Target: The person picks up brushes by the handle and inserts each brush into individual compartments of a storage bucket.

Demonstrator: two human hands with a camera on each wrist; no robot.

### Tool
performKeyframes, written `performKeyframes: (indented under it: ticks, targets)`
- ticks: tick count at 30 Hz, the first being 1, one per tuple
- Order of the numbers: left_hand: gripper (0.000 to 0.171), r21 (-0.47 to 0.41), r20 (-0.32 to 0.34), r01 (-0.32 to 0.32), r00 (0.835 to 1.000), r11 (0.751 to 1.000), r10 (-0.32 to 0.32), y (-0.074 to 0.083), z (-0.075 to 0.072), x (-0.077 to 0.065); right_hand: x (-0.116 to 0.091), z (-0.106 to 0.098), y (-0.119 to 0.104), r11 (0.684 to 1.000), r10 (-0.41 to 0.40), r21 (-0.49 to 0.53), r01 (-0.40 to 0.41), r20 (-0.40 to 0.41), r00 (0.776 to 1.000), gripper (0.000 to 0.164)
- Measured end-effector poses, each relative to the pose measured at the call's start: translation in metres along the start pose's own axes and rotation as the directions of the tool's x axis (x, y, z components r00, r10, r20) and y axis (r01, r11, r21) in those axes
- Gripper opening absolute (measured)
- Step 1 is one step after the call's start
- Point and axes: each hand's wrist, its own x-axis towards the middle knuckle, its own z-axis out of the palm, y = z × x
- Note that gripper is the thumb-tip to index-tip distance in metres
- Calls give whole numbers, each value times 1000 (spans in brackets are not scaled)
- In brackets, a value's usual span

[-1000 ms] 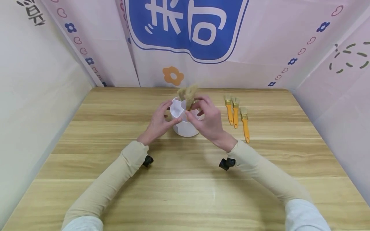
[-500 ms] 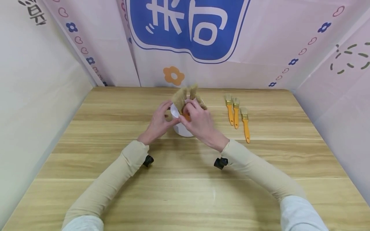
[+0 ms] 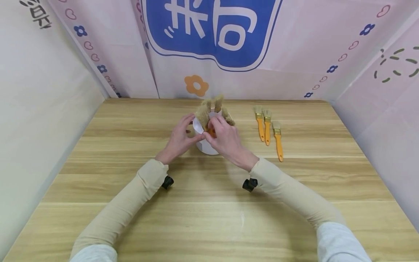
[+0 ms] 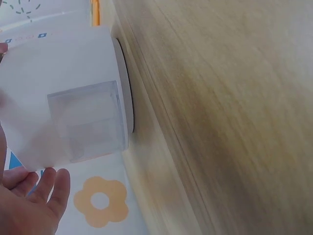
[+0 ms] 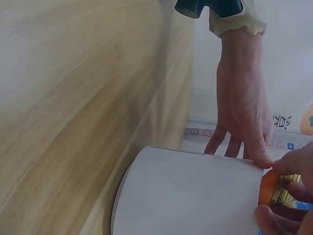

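Observation:
A white round holder [image 3: 207,148] stands toward the back of the table, several paintbrushes in it with bristles up. My left hand [image 3: 179,138] holds its left side, thumb at the near rim and fingers farther round. Over its near rim my right hand [image 3: 227,140] pinches a paintbrush [image 3: 202,116]; its orange handle [image 5: 266,187] and brass ferrule [image 5: 282,192] show in the right wrist view. Other bristles [image 3: 218,103] rise behind the hand. The lower handles are hidden inside the holder. A clear square pocket [image 4: 88,125] is on the holder's outer wall.
Three paintbrushes with orange handles lie on the table right of the holder: a left one [image 3: 260,125], a middle one [image 3: 267,127] and a right one [image 3: 278,143]. A printed cloth wall [image 3: 278,85] rises behind the wooden table [image 3: 209,218].
My right hand has moved left and lower over the holder with the paintbrush, whose bristles now stand at the near left. Over the last half second it barely moves. My left hand has stayed put.

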Motion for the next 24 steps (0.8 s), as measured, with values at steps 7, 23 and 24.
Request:
performKeyframes:
  ticks: [7, 23, 24]
  targets:
    - [77, -3, -2, -11, 1000, 1000, 11, 0, 0, -1, -1, 1, 2, 1000, -10, -3, 10, 24, 1000, 23]
    - [75, -18, -2, -48, 999, 999, 48, -1, 1, -1, -10, -2, 7, 999, -50, 18, 50, 27, 998, 21]
    - [75, -19, -5, -48, 999, 999, 48, -1, 1, -1, -12, -4, 8, 997, -68, 36, 67, 20, 997, 21]
